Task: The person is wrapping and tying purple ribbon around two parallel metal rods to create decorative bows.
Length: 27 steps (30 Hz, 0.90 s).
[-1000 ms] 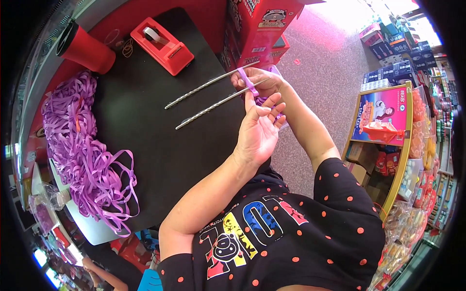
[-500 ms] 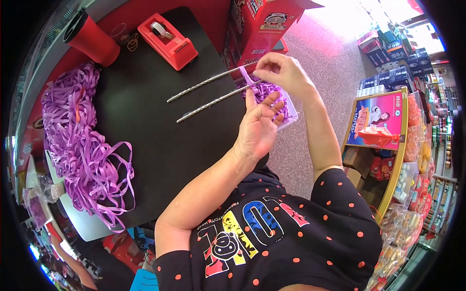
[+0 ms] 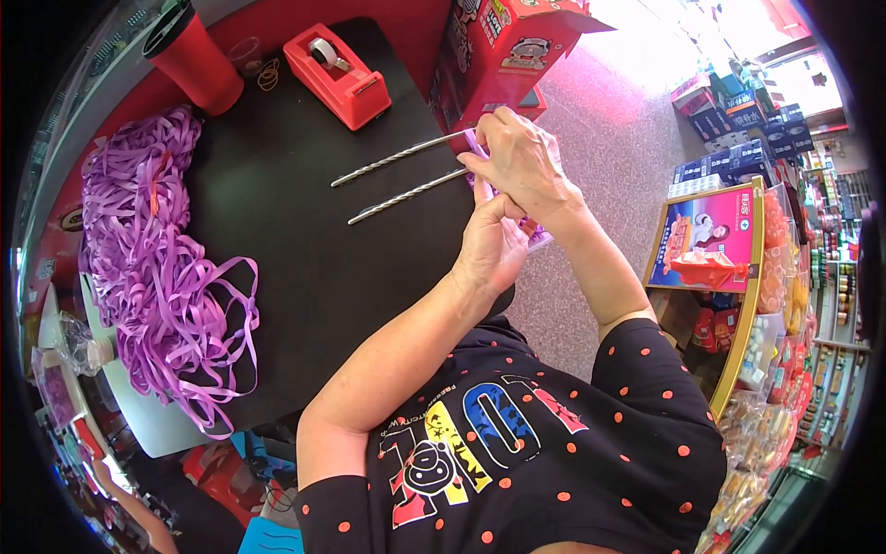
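Note:
Two thin spiral metal rods (image 3: 406, 196), looking like long drill bits, point out side by side over the dark tabletop. A purple ribbon (image 3: 472, 143) passes around their right-hand ends. My right hand (image 3: 524, 166) is closed over that spot, pinching the ribbon, and covers the rod ends. Just beneath it, my left hand (image 3: 494, 242) has one digit raised against the ribbon and the others curled, partly hidden by the right hand. Behind both hands, mostly covered, is a clear container (image 3: 540, 242) of short purple ribbon pieces.
A big tangled heap of purple ribbon (image 3: 157, 249) covers the left of the black table (image 3: 305, 277). A red tape dispenser (image 3: 340, 78), rubber bands (image 3: 268, 76) and a red tumbler (image 3: 198, 65) stand at the back. A red carton (image 3: 503, 65) rises beyond my hands; a display stand (image 3: 706, 235) is at right.
My right hand has turned over and come down in front of the left, now covering the rod ends and container. The left hand's spread fingers have curled in.

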Motion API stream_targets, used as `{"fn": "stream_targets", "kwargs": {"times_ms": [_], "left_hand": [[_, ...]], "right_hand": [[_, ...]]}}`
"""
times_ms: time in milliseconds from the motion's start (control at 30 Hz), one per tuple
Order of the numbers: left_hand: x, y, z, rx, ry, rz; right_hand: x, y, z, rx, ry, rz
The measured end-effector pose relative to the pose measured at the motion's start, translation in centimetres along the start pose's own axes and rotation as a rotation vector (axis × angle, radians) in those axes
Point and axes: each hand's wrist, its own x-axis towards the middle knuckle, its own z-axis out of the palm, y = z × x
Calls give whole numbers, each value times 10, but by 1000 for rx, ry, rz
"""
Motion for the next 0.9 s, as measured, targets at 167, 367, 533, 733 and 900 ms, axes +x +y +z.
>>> {"fn": "stream_targets", "kwargs": {"times_ms": [167,367,533,733,900], "left_hand": [[-2,1,4,2,16,-17],[0,0,-1,6,6,9],[1,-1,-3,43,14,-28],[-1,0,0,36,25,-44],[1,-3,-5,27,33,-38]], "right_hand": [[-2,4,0,52,-83,64],[-2,6,5,169,-80,98],[2,14,-3,345,-167,189],[1,21,-2,417,-192,211],[-3,24,10,293,-94,145]]}}
